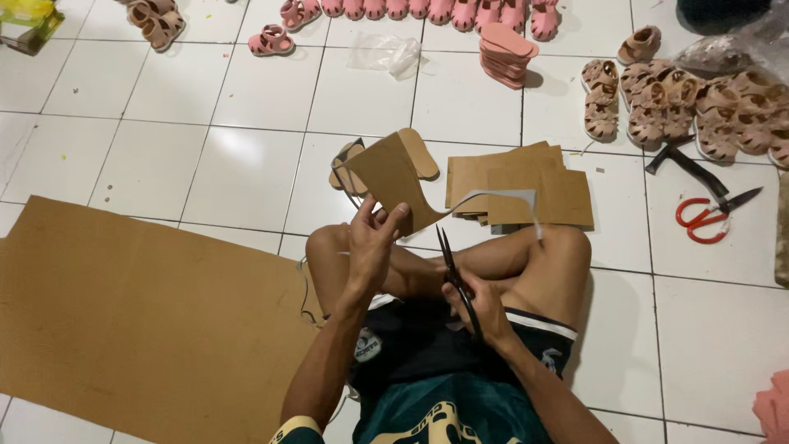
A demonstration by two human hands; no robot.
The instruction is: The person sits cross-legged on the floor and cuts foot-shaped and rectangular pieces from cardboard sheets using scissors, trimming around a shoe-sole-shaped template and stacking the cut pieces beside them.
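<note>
Big brown cardboard sheet (140, 321) flat on the white tile floor (246, 99), near left. Person sits cross-legged at near centre. Stack of cut cardboard rectangles (526, 193) on the floor just past the right knee. Tan sandals (682, 107) clustered far right, pink sandals (427, 10) in a row along the far edge, stack of pink soles (505, 53) beside them. Red-handled scissors (711, 215) lie on the floor at right, well apart from the hands. Left hand (374, 242) closed, pinching the curved cardboard piece (394, 181) held up over the knees; a thin cut strip trails right from it. Right hand (481, 304) wrapped round the handles of the black scissors (456, 275), blades slightly parted, tips just under the piece's near edge
</note>
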